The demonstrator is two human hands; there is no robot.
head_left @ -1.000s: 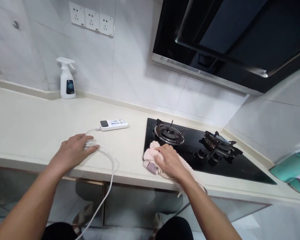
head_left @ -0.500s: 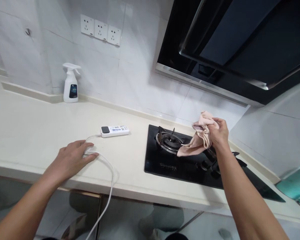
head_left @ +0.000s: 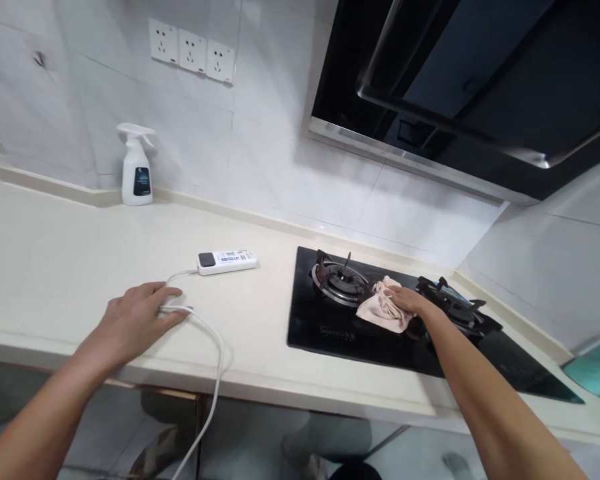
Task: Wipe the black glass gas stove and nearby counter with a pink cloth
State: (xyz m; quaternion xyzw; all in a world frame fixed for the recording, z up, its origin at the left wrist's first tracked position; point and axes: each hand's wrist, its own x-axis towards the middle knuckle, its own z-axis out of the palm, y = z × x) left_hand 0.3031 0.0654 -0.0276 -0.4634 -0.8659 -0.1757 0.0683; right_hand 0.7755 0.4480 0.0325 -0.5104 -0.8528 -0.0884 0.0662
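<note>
- Head view: the right hand (head_left: 409, 301) presses flat on a pink cloth (head_left: 383, 308), its grip open over the fabric rather than closed round it. The cloth lies bunched on the black glass hob (head_left: 340, 333), between the 2 burners.
- The left burner (head_left: 340, 279) stands just beside the cloth's left edge; the right burner (head_left: 455, 308) sits close behind the wrist, partly covered by the forearm.
- The left hand (head_left: 137, 319) rests palm down on the pale tabletop (head_left: 55, 267), fingers loosely spread on a white cable (head_left: 215, 347). The grip is not closed round it.
- That cable runs up to a white power strip (head_left: 227, 261) lying flat near the hob's left side, and its other end drops over the tabletop edge.
- A white spray bottle (head_left: 135, 167) stands upright by the back wall, well apart from both hands.
- 3 wall sockets (head_left: 192, 51) sit above; a dark range hood (head_left: 460, 87) overhangs the hob.
- A teal object (head_left: 597, 368) is cut off at the right edge; I cannot tell what it is. Labels on the bottle and strip are too small to read.
</note>
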